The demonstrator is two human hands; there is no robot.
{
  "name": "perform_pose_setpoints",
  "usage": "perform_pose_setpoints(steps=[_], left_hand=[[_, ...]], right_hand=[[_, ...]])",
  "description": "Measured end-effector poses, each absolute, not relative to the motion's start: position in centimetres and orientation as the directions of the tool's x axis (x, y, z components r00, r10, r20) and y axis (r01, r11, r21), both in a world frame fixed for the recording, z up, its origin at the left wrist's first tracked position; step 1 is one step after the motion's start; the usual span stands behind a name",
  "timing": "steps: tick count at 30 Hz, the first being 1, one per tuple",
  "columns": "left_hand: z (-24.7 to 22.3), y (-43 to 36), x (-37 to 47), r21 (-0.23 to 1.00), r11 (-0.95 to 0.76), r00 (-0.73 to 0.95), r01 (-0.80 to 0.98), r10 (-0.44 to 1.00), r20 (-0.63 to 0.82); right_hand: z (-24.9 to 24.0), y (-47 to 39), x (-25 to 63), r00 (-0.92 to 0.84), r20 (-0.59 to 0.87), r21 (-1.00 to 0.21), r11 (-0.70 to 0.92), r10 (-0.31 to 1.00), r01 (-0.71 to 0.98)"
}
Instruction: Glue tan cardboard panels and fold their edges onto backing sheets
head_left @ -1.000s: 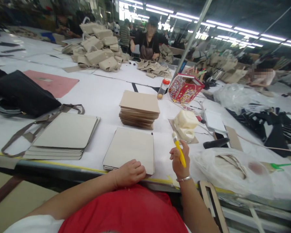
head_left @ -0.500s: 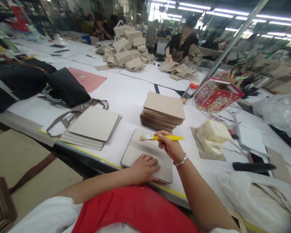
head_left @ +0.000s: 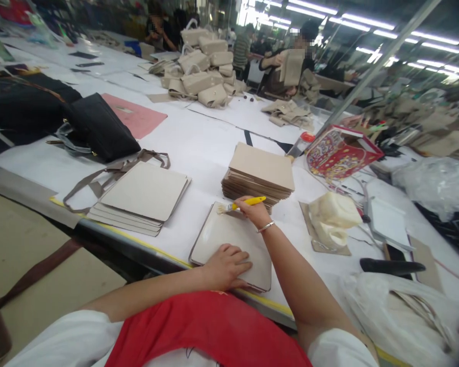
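Our yellow-handled bristle brush (head_left: 248,202) has moved to the far-left corner of the beige rectangular board (head_left: 210,238), our right hand's grip (head_left: 254,210) closed around it. Our left hand (head_left: 225,266) lies spread flat on the board, by the near edge of the white-covered surface (head_left: 201,142). Beyond stacked tan panels (head_left: 262,164), a co-worker (head_left: 272,84) holds up beige pieces (head_left: 291,67) under tube lights (head_left: 311,6).

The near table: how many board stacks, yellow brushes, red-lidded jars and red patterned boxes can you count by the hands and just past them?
Board stacks: 3 (left stack, back stack, front stack under the left hand)
Yellow brush: 1, in the right hand
Red-lidded jar: 1
Red patterned box: 1
Total: 6
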State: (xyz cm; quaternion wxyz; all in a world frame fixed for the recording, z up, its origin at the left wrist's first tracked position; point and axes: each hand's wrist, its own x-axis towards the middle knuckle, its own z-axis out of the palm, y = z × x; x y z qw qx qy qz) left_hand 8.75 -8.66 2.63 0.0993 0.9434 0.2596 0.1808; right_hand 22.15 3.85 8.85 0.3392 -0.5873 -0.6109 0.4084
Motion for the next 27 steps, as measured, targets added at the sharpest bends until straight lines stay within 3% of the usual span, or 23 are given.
perform_pose_setpoints(steps=[12,17,22,25,27], left_hand=[[3.2,-9.4,9.1,0.355,-0.788,0.771,0.503,0.595,0.23],[3.3,-9.4,9.2,0.358,-0.78,0.771,0.513,0.602,0.208],[3.3,-10.1,9.1,0.37,-0.768,0.758,0.524,0.618,0.21],[4.5,-9.5,9.0,0.388,-0.774,0.769,0.5,0.603,0.212],[6.2,-7.8,9.4,0.382,-0.797,0.766,0.468,0.581,0.274]], right_hand=[[9.5,-4.4,33.1,0.349,0.01,-0.779,-0.211,0.937,0.59],[8.5,-11.6,30.8,0.311,0.063,-0.742,-0.164,0.948,0.65],[9.6,-18.6,29.8,0.298,-0.029,-0.747,-0.219,0.954,0.628],[11.7,-19.2,31.1,0.342,-0.054,-0.788,-0.251,0.938,0.563],[13.6,-17.3,32.9,0.396,0.031,-0.824,-0.201,0.918,0.529]])
